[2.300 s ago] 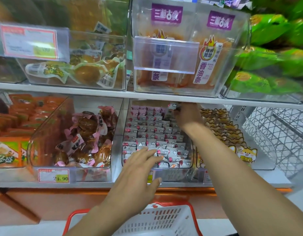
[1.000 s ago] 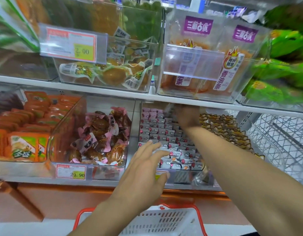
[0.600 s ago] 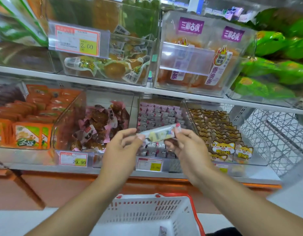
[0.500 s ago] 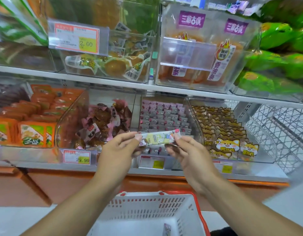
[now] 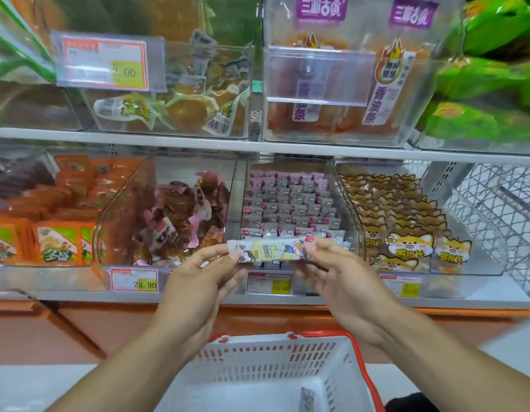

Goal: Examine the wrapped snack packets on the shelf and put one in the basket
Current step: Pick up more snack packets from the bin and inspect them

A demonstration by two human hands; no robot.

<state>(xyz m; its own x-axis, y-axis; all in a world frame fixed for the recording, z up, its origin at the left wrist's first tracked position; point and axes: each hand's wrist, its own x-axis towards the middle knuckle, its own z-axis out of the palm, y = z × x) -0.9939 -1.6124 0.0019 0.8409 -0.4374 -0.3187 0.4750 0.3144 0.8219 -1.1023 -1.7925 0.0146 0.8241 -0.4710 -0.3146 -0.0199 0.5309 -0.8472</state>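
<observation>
The person holds one wrapped snack packet [image 5: 269, 250] level in front of the clear bin [image 5: 290, 209] of matching small packets on the lower shelf [image 5: 257, 297], printed face turned up toward the eyes, which suits reading it. The left hand [image 5: 198, 283] pinches the packet's left end between thumb and fingertips; the right hand [image 5: 344, 278] pinches the right end the same way, the other fingers loosely curled beneath. Holding by both ends keeps the wrapper stretched flat and the artwork unobscured (the print itself is too small to read here). Directly below the packet, nearer the person, the white basket [image 5: 287, 340] with its red rim waits with its mouth open; one small item [image 5: 306, 396] already lies inside it. The examining step appears to be under way, and the drop into the basket is not yet made.
</observation>
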